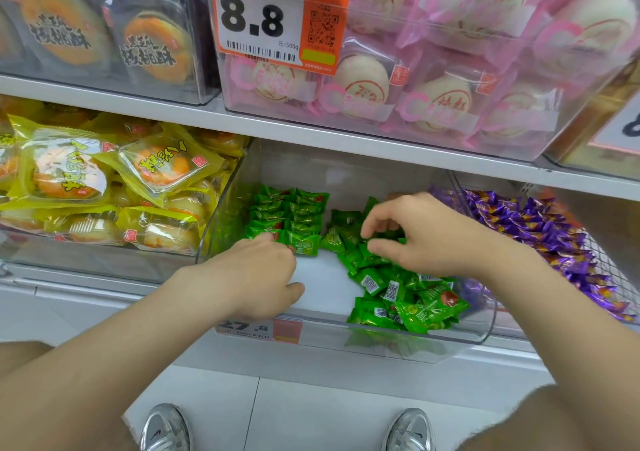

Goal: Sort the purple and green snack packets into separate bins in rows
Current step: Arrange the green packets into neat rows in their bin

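Left hand [259,270]: fingers curled onto the end packet [304,246] of the green rows [287,215], likely squaring it; grip or press, cannot tell. Right hand [426,235]: fingers narrow, pinching into the loose green pile [398,287] beneath. Bare bin floor [325,284] between both sets of fingers leaves room. Purple packets [540,228] lie beyond the right fingers, in the next bin.

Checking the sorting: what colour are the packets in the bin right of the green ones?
Purple packets, shown clearly in the head view.
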